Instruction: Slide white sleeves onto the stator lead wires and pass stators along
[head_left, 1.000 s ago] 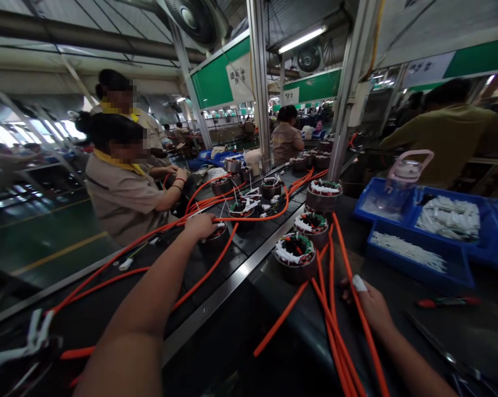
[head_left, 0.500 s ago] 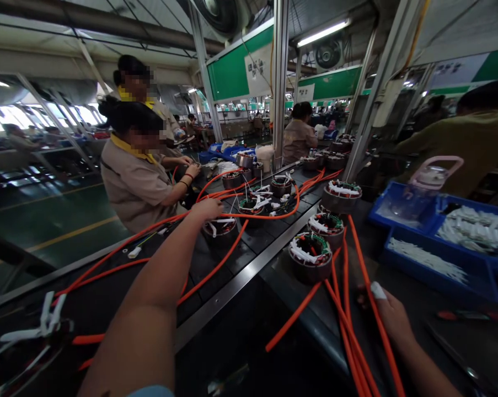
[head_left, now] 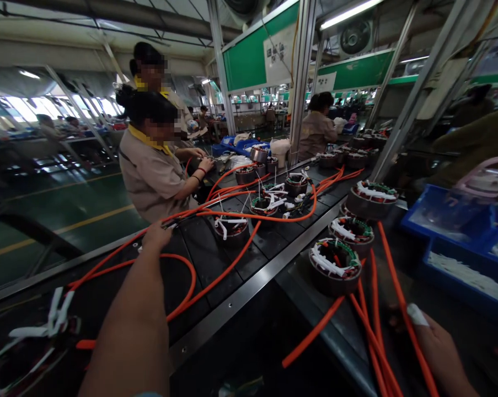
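My left hand [head_left: 156,236] reaches across the belt, its fingers closed at the dark wire leads of an orange cable [head_left: 182,214]; the exact grip is partly hidden. Low on the right, my right hand [head_left: 439,339], with white tape around its thumb, closes around another orange cable [head_left: 399,281]. Beside that cable stand several motor stators: a near one [head_left: 335,281] with white sleeves and green-red windings, and a far one [head_left: 373,203]. Close to my left hand, a stator [head_left: 231,230] with white sleeves sits on the belt.
A metal rail [head_left: 249,286] divides the belt from my bench. Blue bins [head_left: 467,286] with white sleeves stand at right. A dark stator with white sleeves [head_left: 37,336] lies at lower left. Across the belt, a co-worker [head_left: 153,165] handles parts. A metal post [head_left: 418,94] rises behind the stators.
My left hand has moved left, from above the white-sleeved stator to the cable's wire leads. My right hand stays at its cable. The view has turned slightly left.
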`<state>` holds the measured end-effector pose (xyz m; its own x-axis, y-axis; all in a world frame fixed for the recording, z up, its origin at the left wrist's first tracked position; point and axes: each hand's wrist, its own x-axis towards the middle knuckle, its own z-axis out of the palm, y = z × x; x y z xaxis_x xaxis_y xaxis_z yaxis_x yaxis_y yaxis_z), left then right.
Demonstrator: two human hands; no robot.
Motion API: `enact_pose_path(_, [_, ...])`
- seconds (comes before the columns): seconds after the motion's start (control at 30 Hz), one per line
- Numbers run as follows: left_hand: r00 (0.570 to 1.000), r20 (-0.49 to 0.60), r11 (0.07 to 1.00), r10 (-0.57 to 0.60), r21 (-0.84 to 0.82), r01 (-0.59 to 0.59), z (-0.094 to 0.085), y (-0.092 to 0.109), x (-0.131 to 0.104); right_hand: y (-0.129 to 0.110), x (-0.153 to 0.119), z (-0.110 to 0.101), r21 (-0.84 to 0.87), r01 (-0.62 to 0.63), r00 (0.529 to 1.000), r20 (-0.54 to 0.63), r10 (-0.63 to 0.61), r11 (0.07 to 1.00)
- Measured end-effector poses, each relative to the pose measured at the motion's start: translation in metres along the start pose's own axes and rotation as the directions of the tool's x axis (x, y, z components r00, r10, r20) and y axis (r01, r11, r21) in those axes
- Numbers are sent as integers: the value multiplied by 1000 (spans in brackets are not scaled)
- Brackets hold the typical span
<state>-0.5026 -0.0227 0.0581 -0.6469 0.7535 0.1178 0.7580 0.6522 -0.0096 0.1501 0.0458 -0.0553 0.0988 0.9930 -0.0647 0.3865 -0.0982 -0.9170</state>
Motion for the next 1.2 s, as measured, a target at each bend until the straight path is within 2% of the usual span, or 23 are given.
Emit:
enact_pose_path(0.1, [997, -73, 1000, -12, -20, 11, 4, 5, 14, -2, 0, -1, -50, -18, 999, -37, 16, 999])
enact_pose_path(0.23, [986, -16, 985, 163, -62, -164, 5, 28, 31, -10, 0, 1, -29, -25, 999, -35, 24, 999])
enact_pose_path(0.33, [974, -34, 970, 222, -93, -224, 2, 43, 30, -11, 1, 4, -17, -9, 1000, -14, 9, 1000])
enact_pose_path(0.43, [969, -160, 970, 186, -124, -207, -13, 51, 22, -7, 4, 6, -4, 35, 999, 6, -35, 999])
enact_pose_path(0.53, [936, -341, 975, 84, -168, -149, -46, 59, 13, -1, 7, 6, -5, 49, 999, 23, -49, 999])
enact_pose_path(0.6, [892, -452, 953, 10, -266, -146, -72, 69, 0, -2, 7, 4, -47, 65, 998, -5, -65, 997])
enact_pose_path(0.63, [861, -506, 901, -45, -393, -184, -84, 76, -11, -7, 5, 2, -93, 100, 993, -57, -106, 991])
enact_pose_path(0.67, [855, -511, 813, -83, -532, -239, -95, 84, -26, -14, 1, 2, -157, 148, 976, -137, -170, 976])
enact_pose_path(0.7, [864, -500, 773, -60, -571, -277, -103, 93, -44, -25, -4, 1, -218, 195, 940, -238, -246, 956])
enact_pose_path(0.73, [880, -476, 731, 2, -600, -326, -109, 104, -66, -39, -11, 2, -235, 237, 899, -314, -304, 943])
enact_pose_path(0.77, [904, -395, 602, 162, -686, -408, -112, 115, -91, -55, -19, 3, -203, 274, 876, -352, -331, 940])
enact_pose_path(0.8, [886, -310, 462, 344, -766, -447, -113, 126, -117, -73, -27, 6, -136, 305, 872, -357, -334, 943])
enact_pose_path(0.83, [817, -253, 341, 519, -815, -469, -113, 138, -142, -91, -34, 9, -28, 321, 898, -309, -314, 947])
enact_pose_path(0.87, [692, -215, 244, 689, -830, -501, -111, 149, -166, -110, -41, 13, 114, 312, 936, -205, -285, 943])
enact_pose_path(0.9, [499, -170, 151, 850, -828, -540, -108, 161, -187, -126, -47, 16, 269, 267, 964, -69, -259, 925])
enact_pose_path(0.97, [81, -77, -19, 994, -831, -555, -103, 182, -214, -152, -56, 23, 523, 87, 964, 170, -204, 848])
enact_pose_path(1.0, [-92, -43, -87, 995, -831, -550, -100, 193, -219, -160, -59, 25, 615, -25, 954, 249, -164, 788])
enact_pose_path(1.03, [-192, -29, -136, 981, -810, -570, -97, 203, -218, -165, -62, 26, 672, -114, 950, 289, -118, 732])
enact_pose_path(1.07, [-199, -23, -147, 980, -759, -635, -94, 214, -211, -167, -64, 27, 694, -162, 955, 290, -67, 701])
enact_pose_path(1.1, [-124, -19, -105, 992, -666, -739, -91, 224, -199, -167, -67, 27, 693, -188, 957, 288, -28, 696])
enact_pose_path(1.13, [52, -51, 18, 997, -520, -854, -88, 233, -182, -164, -70, 26, 675, -202, 955, 295, -8, 710])
enact_pose_path(1.17, [304, -74, 264, 950, -331, -906, -84, 242, -162, -161, -72, 25, 648, -203, 951, 310, -10, 734])
enact_pose_path(1.2, [535, -78, 521, 842, -144, -841, -80, 248, -140, -157, -75, 24, 614, -195, 942, 334, -27, 765])
